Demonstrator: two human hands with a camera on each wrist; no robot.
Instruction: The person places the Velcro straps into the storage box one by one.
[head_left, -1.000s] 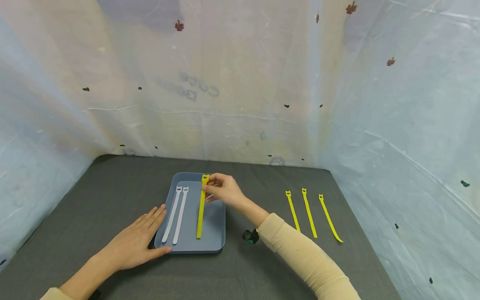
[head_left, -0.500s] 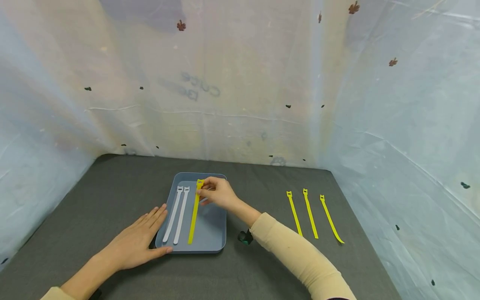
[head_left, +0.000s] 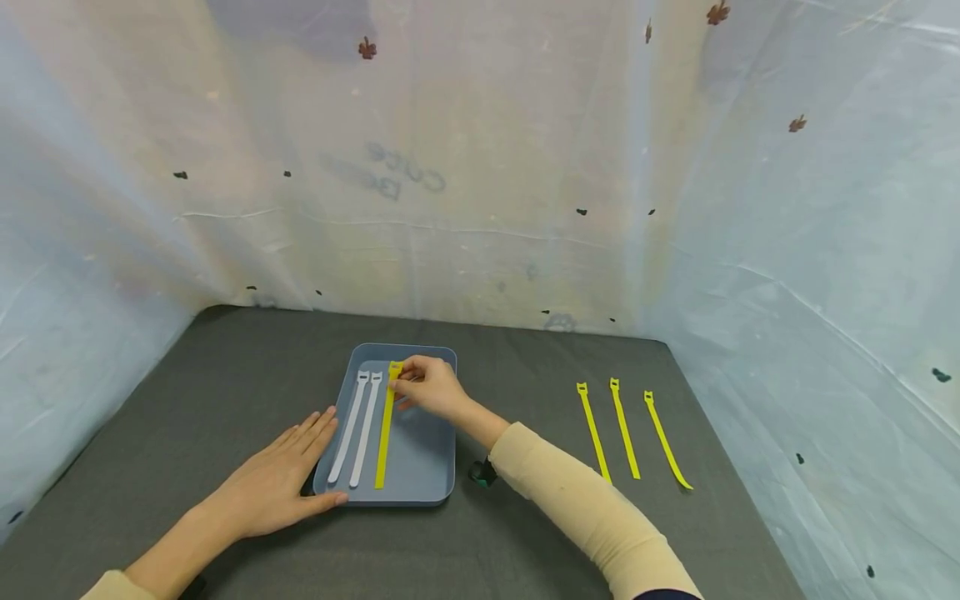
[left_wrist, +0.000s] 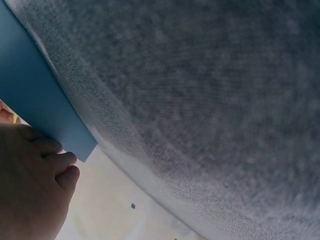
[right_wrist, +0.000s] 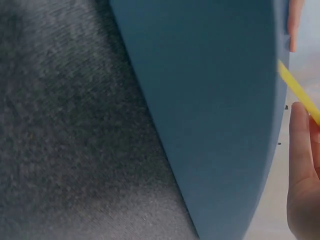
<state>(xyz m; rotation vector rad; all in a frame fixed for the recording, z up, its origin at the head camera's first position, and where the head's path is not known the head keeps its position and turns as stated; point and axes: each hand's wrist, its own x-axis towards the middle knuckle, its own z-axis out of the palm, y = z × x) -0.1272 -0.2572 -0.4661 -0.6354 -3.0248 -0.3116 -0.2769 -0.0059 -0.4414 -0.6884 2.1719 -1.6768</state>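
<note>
Right hand (head_left: 433, 386): thumb and fingers pinch a long flat yellow strap with a slotted head (head_left: 384, 442), near the head.
Held strap: over the shallow blue-grey rectangular tray (head_left: 429, 458); can't tell if the tail touches the floor.
Left hand (head_left: 273, 483): fingers straight at the tray's left side, thumb at the near edge.
White straps: two flat slotted-head ones (head_left: 366, 432) side by side in tray; yellow head just beside the nearer one, gap wider at the tails.
Overlap risk: yellow head could land on the white head if lowered too far left.
Skew risk: pinched at one end only, tail could swing out of line on release.
Tray-slip risk: if left hand lifts, a bump could shift everything.
Sleeve risk: beige right sleeve (head_left: 577, 508) could drag the nearest of three loose yellow straps (head_left: 625, 429) on the grey cloth-covered counter (head_left: 517, 358).
</note>
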